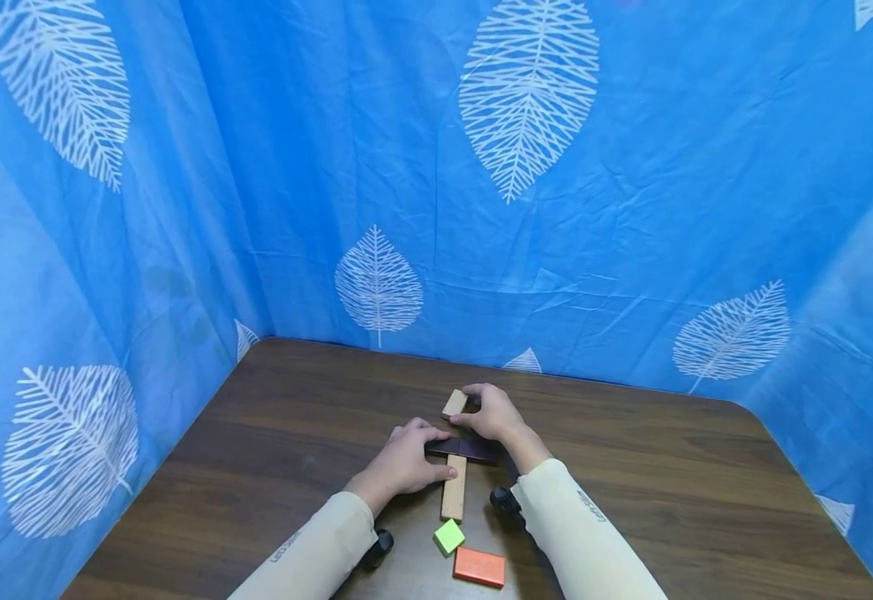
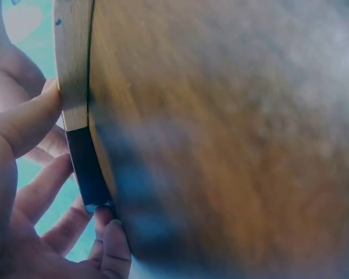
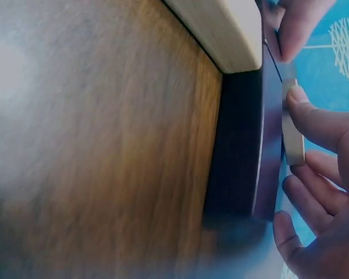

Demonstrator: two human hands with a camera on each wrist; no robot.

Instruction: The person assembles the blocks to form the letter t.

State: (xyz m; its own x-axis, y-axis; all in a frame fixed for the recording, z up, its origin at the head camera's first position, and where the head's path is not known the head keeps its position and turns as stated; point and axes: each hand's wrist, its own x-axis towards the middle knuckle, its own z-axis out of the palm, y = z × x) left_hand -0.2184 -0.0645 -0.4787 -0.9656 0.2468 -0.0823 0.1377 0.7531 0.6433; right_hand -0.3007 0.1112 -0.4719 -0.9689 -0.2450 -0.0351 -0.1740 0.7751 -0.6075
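Two dark purple-brown blocks lie end to end as a crossbar, the left one [image 1: 442, 447] and the right one [image 1: 479, 451]. A long pale wooden block [image 1: 453, 496] runs from their middle toward me. My left hand [image 1: 404, 460] rests at the left dark block, its thumb touching the long pale block and its fingers at the dark block's far side and end. Beyond the crossbar, my right hand [image 1: 492, 414] pinches a small pale wooden block [image 1: 454, 403] between thumb and fingers. In the right wrist view that pale block [image 3: 294, 136] stands just behind the dark one.
A lime green block [image 1: 449, 537] lies at the near end of the long pale block. Close to it is an orange-red block [image 1: 479, 567]. The brown wooden table [image 1: 631, 483] ends at a blue leaf-print curtain [image 1: 436, 208] behind and at the sides.
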